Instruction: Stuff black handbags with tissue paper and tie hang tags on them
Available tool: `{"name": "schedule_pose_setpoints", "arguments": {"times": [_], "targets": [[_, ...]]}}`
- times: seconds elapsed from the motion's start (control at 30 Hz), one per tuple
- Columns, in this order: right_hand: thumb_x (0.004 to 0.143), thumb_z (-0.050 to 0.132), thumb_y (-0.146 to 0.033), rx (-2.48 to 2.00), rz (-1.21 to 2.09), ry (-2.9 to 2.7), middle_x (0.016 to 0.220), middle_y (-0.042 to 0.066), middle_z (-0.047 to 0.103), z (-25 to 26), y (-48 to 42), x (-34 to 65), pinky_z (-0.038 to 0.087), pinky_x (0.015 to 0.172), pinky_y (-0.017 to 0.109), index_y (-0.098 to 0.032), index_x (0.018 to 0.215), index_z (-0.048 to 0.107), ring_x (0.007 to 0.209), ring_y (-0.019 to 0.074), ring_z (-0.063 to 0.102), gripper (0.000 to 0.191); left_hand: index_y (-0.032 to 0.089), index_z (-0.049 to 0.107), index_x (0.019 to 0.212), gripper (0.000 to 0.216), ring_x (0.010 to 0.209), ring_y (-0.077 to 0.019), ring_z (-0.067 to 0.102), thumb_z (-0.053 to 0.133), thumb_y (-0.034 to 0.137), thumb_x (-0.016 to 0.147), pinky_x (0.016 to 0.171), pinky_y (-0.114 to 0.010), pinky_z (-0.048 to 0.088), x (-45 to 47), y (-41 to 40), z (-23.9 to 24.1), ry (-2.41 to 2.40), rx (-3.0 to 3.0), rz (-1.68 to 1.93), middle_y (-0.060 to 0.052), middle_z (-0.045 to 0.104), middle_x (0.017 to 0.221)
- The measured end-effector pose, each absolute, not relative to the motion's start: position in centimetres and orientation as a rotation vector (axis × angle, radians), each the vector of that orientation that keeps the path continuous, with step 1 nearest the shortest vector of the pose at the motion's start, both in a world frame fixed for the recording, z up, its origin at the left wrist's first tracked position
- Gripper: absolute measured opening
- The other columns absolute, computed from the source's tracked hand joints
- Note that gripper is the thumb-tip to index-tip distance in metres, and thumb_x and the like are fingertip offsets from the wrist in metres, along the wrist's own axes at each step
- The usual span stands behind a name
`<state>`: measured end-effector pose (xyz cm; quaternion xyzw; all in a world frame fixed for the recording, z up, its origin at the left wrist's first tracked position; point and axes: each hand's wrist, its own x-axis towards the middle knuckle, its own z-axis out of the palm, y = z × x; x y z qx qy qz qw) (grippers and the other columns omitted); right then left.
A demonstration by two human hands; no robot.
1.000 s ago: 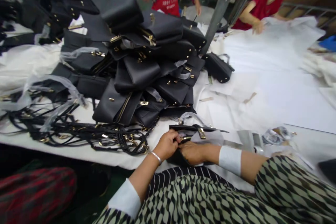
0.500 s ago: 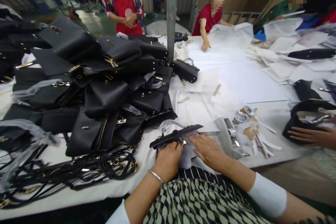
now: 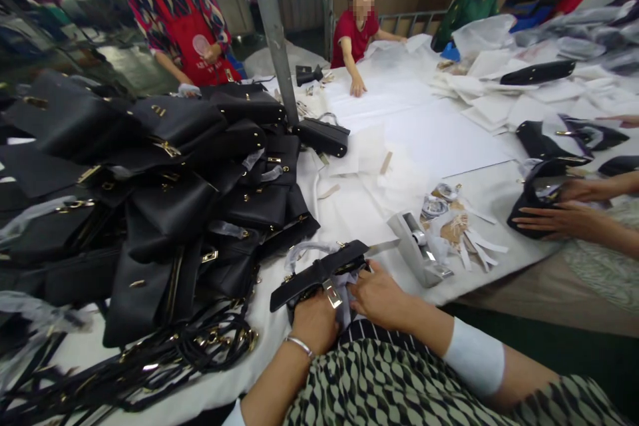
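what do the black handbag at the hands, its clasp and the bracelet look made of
Handbag: seemingly leather or imitation, black, smooth with a soft sheen.
Clasp: probably polished metal, pale gold-toned, given its bright glints.
Bracelet: likely silvery metal, from its shiny highlights.

The head view looks forward and down, the left hand (image 3: 315, 323) and right hand (image 3: 382, 294) near. Far-left background (image 3: 64, 20) seems blurred.
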<state>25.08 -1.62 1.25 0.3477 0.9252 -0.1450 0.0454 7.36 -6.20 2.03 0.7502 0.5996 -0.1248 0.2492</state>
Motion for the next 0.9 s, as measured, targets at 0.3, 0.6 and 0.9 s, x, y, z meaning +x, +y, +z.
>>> {"name": "schedule_pose_setpoints", "arguments": {"times": [0.3,0.6,0.9], "targets": [[0.091,0.052,-0.039,1.203,-0.559,2.874,0.099,0.008,0.066,0.4,-2.7,25.5,0.027,0.102,0.048,-0.019,0.108,0.063,0.1,0.0253,0.054,0.028,0.009,0.058,0.11,0.035,0.102,-0.0303,0.059,0.037,0.004,0.083,0.077,-0.04,0.053,9.3,-5.5,-0.1,1.724,2.139,-0.385,-0.02,0.055,0.116],[0.088,0.051,-0.056,1.05,-0.455,3.021,0.105,0.01,0.067,0.3,-2.9,26.3,0.028,0.101,0.044,-0.014,0.121,0.057,0.103,0.0266,0.05,0.054,0.008,0.05,0.123,0.045,0.098,-0.0325,0.062,0.052,0.014,0.079,0.082,-0.042,0.051,8.2,-5.5,-1.7,1.521,2.102,-0.433,-0.022,0.062,0.11],[0.092,0.044,-0.051,1.034,-0.332,2.929,0.072,0.008,0.069,0.5,-0.6,24.9,0.033,0.086,0.04,-0.016,0.079,0.071,0.084,0.0237,0.053,0.046,0.019,0.059,0.099,0.029,0.096,-0.0191,0.063,0.041,0.008,0.08,0.083,-0.026,0.049,5.7,-4.7,0.1,1.312,2.128,-0.328,-0.008,0.066,0.102]]}}
